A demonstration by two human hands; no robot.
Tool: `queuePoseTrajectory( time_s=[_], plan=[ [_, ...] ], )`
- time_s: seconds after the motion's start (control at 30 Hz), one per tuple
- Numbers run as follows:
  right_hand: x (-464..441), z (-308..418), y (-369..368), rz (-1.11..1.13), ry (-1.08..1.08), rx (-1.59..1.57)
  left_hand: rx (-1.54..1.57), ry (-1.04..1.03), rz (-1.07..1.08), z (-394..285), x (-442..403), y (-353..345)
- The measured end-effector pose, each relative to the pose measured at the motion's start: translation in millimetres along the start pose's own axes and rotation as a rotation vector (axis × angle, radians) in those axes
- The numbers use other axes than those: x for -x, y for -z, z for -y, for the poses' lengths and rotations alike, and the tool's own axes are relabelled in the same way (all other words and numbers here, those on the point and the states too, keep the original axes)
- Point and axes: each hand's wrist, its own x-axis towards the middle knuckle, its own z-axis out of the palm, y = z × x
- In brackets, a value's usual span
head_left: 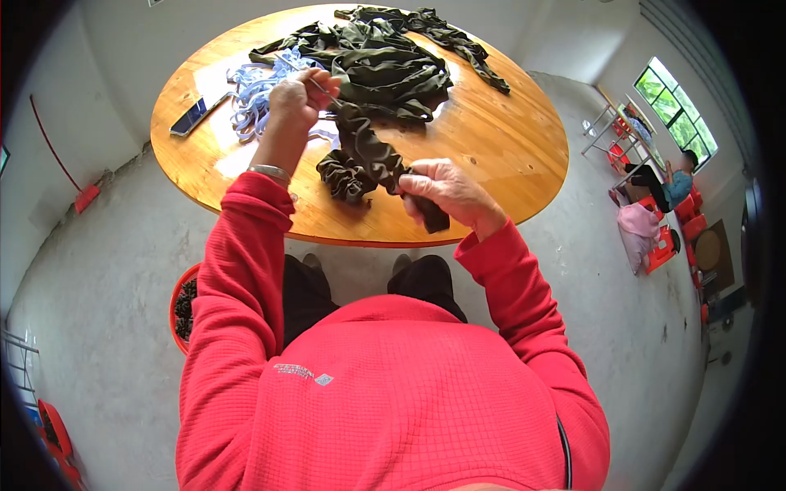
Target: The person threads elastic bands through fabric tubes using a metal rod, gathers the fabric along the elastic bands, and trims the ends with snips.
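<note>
My left hand (pixel 301 100) is closed on a thin metal rod (pixel 326 92) above the table's left half. From the rod's lower end a dark green fabric tube (pixel 370 151) runs down, bunched in folds, to my right hand (pixel 442 190). The right fingers pinch the tube, and its flat end hangs just below them. Beside the tube, near the front edge, lies a gathered dark green fabric ring (pixel 345 176). Light blue elastic strips (pixel 250 94) are heaped behind and left of my left hand. A large pile of dark green fabric (pixel 381 69) lies farther back.
The round wooden table (pixel 508 147) stands in front of me. A phone (pixel 192 116) rests at its left. On the floor at lower left is a red basin (pixel 177 315) holding dark pieces. Two people (pixel 678 184) sit by another table at the right.
</note>
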Motion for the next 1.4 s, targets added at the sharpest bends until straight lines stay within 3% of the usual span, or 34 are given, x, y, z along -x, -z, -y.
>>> queuePoseTrajectory(
  time_s=[0.03,0.1,0.2,0.37,0.47,0.57,0.8,1.07,1.23,1.3,1.33,1.4],
  plan=[
    [-3.6,0.6,1.7,-0.026,0.046,0.003,-0.003,-0.019,-0.081,5.0,22.1,-18.5],
    [-19.1,-1.2,16.7,-0.005,0.223,0.039,-0.020,-0.028,-0.029,11.8,28.4,-28.4],
    [-26.3,25.4,4.8,-0.130,0.175,0.066,-0.032,-0.033,0.038,21.0,43.5,-53.3],
    [-40.2,21.7,14.4,-0.090,0.276,-0.347,-0.046,0.081,0.337,41.5,62.0,-73.5],
    [-32.9,19.4,24.9,-0.005,0.127,-0.331,-0.084,0.078,0.271,38.5,65.5,-72.9],
    [-29.8,11.0,26.1,0.109,0.086,-0.458,0.044,0.068,0.215,38.5,53.5,-68.0],
    [-17.6,2.1,29.4,0.155,0.017,-0.361,0.309,0.081,0.162,25.8,13.0,-37.9],
    [-14.9,-0.3,34.5,0.259,-0.172,-0.216,0.200,0.006,0.107,-0.2,1.5,-22.2],
    [-8.9,-6.1,55.8,0.317,-0.153,-0.129,0.175,-0.136,0.070,-56.8,-19.4,3.5],
    [-4.9,-5.6,64.0,0.292,-0.208,-0.101,0.157,-0.133,0.084,-77.8,-29.7,21.6],
    [-3.5,-3.5,65.2,0.280,-0.237,-0.089,0.074,-0.179,-0.016,-85.5,-30.8,23.9],
    [-2.1,0.4,69.7,0.210,-0.207,-0.040,0.073,-0.181,0.078,-104.2,-45.1,44.6]
  ],
)
